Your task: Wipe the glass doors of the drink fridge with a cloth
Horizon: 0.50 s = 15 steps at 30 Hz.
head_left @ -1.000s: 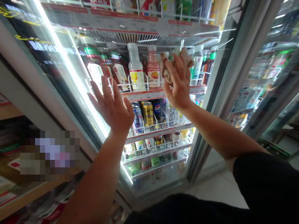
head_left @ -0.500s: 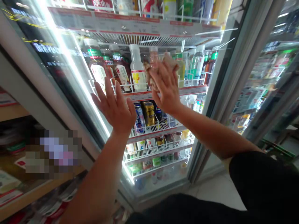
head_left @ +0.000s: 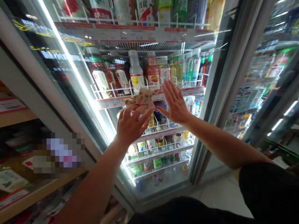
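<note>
A crumpled beige, brown-spotted cloth [head_left: 143, 97] is bunched under the fingers of my left hand [head_left: 132, 124], in front of the fridge's glass door [head_left: 161, 183]. My left fingers are bent over its lower part. Just to the right, my right hand [head_left: 174, 104] holds nothing; its fingers are stretched out and its palm faces the glass. Whether that palm touches the pane I cannot tell. Behind the glass, a bottle with a yellow-fruit label [head_left: 136, 74] and a pink bottle [head_left: 153, 73] stand above my hands.
Wire shelves with red-edged price strips [head_left: 130, 32] carry several rows of bottles and cans. A bright light tube [head_left: 77, 74] runs down the left side. Wooden shelving with goods [head_left: 14, 124] stands at left. Another glass-fronted cooler [head_left: 268, 71] is at right, beyond the metal door frame [head_left: 230, 90].
The cloth has passed from my right hand to my left. It is now lower and further left. My right hand has opened out flat and shifted slightly right.
</note>
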Each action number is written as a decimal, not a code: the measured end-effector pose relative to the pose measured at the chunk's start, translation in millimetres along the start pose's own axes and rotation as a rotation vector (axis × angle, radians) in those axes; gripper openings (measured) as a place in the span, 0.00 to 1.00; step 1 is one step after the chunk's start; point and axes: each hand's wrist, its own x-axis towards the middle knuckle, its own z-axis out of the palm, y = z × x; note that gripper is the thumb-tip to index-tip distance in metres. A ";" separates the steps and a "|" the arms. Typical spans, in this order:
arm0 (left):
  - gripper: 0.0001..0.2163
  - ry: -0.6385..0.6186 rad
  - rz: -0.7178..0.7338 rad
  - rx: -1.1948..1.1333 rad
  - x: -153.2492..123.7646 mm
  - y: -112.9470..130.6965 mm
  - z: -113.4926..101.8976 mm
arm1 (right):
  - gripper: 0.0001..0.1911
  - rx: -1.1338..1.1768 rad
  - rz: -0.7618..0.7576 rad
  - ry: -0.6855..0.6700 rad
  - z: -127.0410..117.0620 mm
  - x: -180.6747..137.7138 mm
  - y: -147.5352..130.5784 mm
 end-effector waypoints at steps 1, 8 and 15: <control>0.22 -0.007 -0.020 0.042 -0.4 5.2 -1.5 | 0.43 -0.062 0.059 0.001 1.8 -10.2 10.5; 0.07 0.025 -0.058 0.064 37.9 -19.7 2.7 | 0.36 -0.245 0.134 0.006 15.8 -41.4 32.0; 0.26 0.070 -0.282 -0.089 68.4 -45.1 10.8 | 0.37 -0.231 0.165 -0.045 13.7 -40.6 28.2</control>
